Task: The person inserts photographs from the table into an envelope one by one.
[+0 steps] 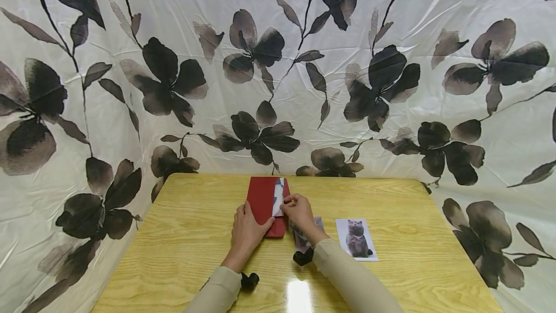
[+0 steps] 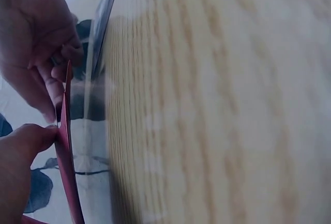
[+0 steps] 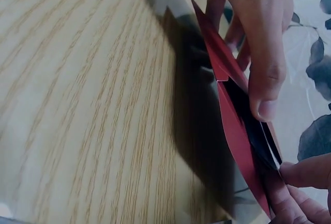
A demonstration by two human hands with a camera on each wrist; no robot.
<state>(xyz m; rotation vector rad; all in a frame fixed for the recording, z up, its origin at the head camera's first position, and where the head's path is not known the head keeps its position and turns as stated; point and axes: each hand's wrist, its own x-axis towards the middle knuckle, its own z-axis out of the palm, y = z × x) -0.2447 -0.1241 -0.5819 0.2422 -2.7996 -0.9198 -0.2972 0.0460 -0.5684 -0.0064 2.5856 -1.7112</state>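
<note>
A red envelope (image 1: 260, 199) is held tilted above the table, with a white and grey printed picture card (image 1: 278, 196) partly in its opening. My left hand (image 1: 247, 228) grips the envelope from the left and below, and its thumb lies at the card's lower end. With thumb and fingers my right hand (image 1: 299, 212) pinches the card's right edge at the opening. Seen from the right wrist, the red envelope (image 3: 235, 125) gapes around a dark layer, and right-hand fingers (image 3: 305, 175) meet at a thin white edge. How deep the card sits is hidden.
A photo of a grey cat (image 1: 357, 239) lies flat to the right. A clear, shiny packet with dark prints (image 1: 301, 239) lies partly under the right forearm. The wooden table (image 1: 195, 235) ends at a floral curtain (image 1: 321, 86).
</note>
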